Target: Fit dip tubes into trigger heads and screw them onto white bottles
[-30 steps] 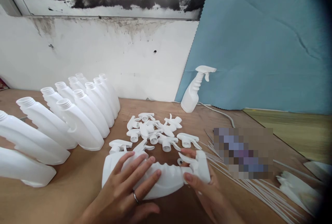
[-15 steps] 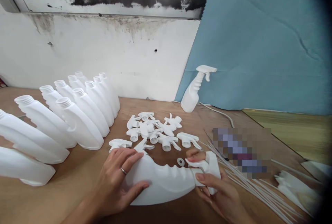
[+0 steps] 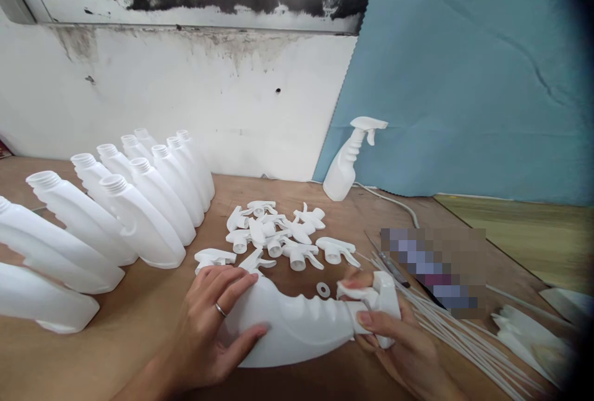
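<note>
A white spray bottle lies on its side low in the view, its neck pointing right. My left hand, with a ring on one finger, is wrapped round the bottle's base end. At the neck, my right hand grips a white trigger sprayer, thumb pressed on its collar; the collar sits against the bottle's mouth. How far it is threaded on is hidden. A small white washer lies just beyond the neck. Behind the bottle is a pile of loose trigger sprayers.
Several open white bottles stand in rows at the left. One bottle with its sprayer stands at the back by the blue sheet. Thin white tubes, tweezers and a crumpled plastic bag lie at the right.
My right hand and the trigger sprayer have shifted slightly right, with the bottle's neck moving along a little. My left hand keeps nearly the same place.
</note>
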`<state>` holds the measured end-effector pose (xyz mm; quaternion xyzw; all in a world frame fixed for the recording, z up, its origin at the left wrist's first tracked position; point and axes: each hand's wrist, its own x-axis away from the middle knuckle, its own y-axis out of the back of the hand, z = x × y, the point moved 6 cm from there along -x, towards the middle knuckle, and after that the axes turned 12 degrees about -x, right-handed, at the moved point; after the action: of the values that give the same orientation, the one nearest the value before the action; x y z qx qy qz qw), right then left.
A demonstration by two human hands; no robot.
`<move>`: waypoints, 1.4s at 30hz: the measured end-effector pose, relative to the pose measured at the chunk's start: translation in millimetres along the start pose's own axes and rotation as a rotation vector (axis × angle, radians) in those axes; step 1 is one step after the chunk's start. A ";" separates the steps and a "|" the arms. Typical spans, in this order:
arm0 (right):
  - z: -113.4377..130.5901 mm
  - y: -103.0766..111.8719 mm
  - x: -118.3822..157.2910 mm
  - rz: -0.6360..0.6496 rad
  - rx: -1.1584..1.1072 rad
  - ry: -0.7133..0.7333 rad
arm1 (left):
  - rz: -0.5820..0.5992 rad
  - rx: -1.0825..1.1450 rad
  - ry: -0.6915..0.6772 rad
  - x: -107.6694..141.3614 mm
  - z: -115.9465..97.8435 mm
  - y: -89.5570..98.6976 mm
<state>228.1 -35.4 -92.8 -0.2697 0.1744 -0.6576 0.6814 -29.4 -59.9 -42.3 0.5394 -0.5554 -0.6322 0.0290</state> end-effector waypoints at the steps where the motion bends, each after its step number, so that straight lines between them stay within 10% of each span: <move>1: 3.9 3.3 0.4 -0.022 -0.016 0.004 | 0.000 0.021 0.009 -0.1 0.4 0.9; 11: 54.0 11.4 -12.9 -0.178 -0.146 0.232 | 0.032 0.374 0.317 4.8 13.2 -8.0; 16: 28.3 -4.1 -19.0 -0.107 -0.009 0.073 | -0.186 0.165 0.132 6.2 -4.3 0.5; 22: -16.8 -33.3 -1.6 0.126 0.134 -0.106 | -0.161 -0.056 -0.128 21.9 -18.3 -10.6; 28: -12.9 -59.5 -4.0 -0.043 0.253 -0.021 | -0.096 -0.076 -0.207 19.6 -25.9 -26.3; 35: 63.2 -51.9 -107.1 -0.184 0.917 0.521 | 0.194 0.034 -0.039 12.4 -16.8 -44.6; 42: 88.9 -22.3 -207.6 -0.362 1.303 0.534 | 0.167 0.036 -0.081 15.6 -13.4 -43.0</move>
<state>247.4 182.8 -33.2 0.3359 -0.1398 -0.7739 0.5184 -2.1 -62.4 -81.4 0.4655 -0.6104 -0.6389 0.0495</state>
